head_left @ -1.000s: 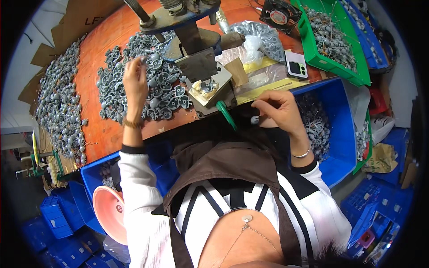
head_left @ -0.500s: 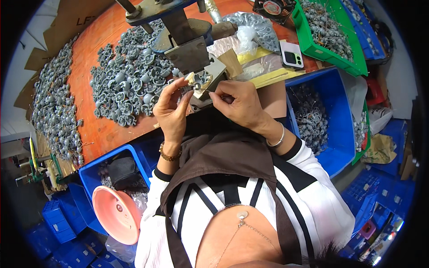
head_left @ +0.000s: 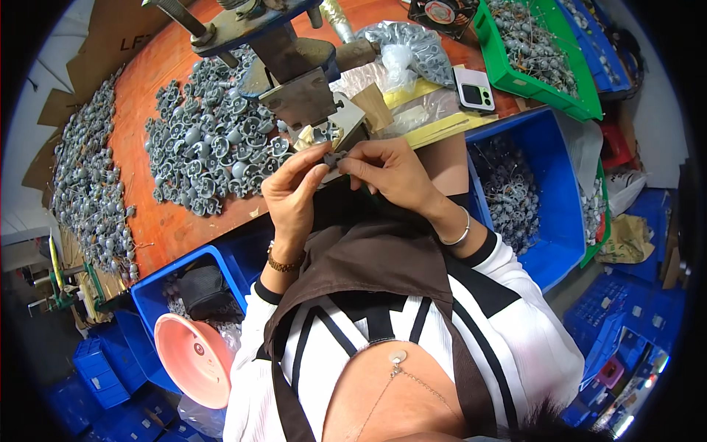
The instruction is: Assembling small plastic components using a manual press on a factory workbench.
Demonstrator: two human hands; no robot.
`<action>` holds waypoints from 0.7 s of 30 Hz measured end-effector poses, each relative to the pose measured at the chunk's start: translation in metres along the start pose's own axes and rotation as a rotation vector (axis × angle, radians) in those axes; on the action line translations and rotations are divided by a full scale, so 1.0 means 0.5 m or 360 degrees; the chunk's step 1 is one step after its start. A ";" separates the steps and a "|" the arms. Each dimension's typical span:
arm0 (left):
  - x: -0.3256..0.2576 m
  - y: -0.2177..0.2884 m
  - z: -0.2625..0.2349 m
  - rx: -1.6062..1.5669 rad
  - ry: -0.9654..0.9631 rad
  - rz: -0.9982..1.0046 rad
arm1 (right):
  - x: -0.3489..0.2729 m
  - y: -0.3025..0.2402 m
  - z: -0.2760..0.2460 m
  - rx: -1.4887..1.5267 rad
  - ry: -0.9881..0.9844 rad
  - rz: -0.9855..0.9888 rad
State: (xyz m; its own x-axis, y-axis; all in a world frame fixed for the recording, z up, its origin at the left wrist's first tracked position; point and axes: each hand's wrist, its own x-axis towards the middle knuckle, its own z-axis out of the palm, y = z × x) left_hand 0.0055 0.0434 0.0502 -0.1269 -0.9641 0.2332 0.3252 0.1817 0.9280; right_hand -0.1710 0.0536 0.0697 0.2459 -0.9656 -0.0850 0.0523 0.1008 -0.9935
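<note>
Head view: small grey part [head_left: 334,158] pinched in front of the press [head_left: 298,97].
Left hand [head_left: 292,193] and right hand [head_left: 394,175] grip it, fingertips nearly closed; grey caps [head_left: 210,144] lie left of the press.

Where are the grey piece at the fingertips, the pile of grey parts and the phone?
Grey piece [head_left: 335,158]: head view, on its exposed middle, between the two hands.
Pile of grey parts [head_left: 208,151]: head view, on parts mid-heap.
Phone [head_left: 472,93]: head view, on its dark panel.
</note>
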 end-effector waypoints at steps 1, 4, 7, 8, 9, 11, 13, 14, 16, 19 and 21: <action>0.001 0.002 0.002 0.0001 -0.0001 -0.0001 | 0.000 0.001 -0.001 0.0001 0.0001 0.0000; 0.006 0.009 0.008 0.0539 -0.0249 0.0484 | 0.002 0.005 -0.004 0.0228 -0.0031 0.0103; 0.010 0.008 0.011 0.0596 -0.0330 0.0673 | 0.002 0.001 -0.005 0.0532 -0.0154 0.0245; 0.011 0.014 0.012 0.0596 -0.0328 0.0674 | 0.004 -0.006 -0.004 0.0833 -0.0212 0.0436; 0.011 0.023 0.015 0.0804 -0.0352 0.0772 | 0.005 -0.010 -0.004 0.1135 -0.0267 0.0630; 0.002 0.028 0.016 0.1013 -0.0373 0.0868 | 0.007 0.000 -0.001 0.0994 -0.0186 0.0552; -0.011 0.024 0.012 0.0771 0.0020 0.0744 | 0.016 0.019 -0.004 0.0855 -0.0101 0.0471; -0.011 0.023 0.007 0.0441 0.0235 0.0726 | 0.024 0.032 -0.011 0.0608 0.0105 0.0163; 0.000 0.020 -0.019 0.0171 0.0521 0.0756 | 0.039 0.047 -0.031 0.0205 0.0326 -0.0252; 0.005 0.025 -0.042 0.0698 0.0693 0.0664 | 0.048 0.054 -0.031 -0.0396 0.0476 -0.0389; 0.016 0.037 -0.025 0.1571 0.0775 0.0945 | 0.049 0.051 -0.017 -0.0583 0.0449 -0.0505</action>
State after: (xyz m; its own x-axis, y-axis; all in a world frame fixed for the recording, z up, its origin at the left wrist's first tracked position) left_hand 0.0225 0.0366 0.0658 0.2265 -0.6165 0.7540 -0.6541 0.4773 0.5868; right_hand -0.1716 0.0305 0.0416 0.0017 -0.9668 0.2555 -0.2704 -0.2464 -0.9307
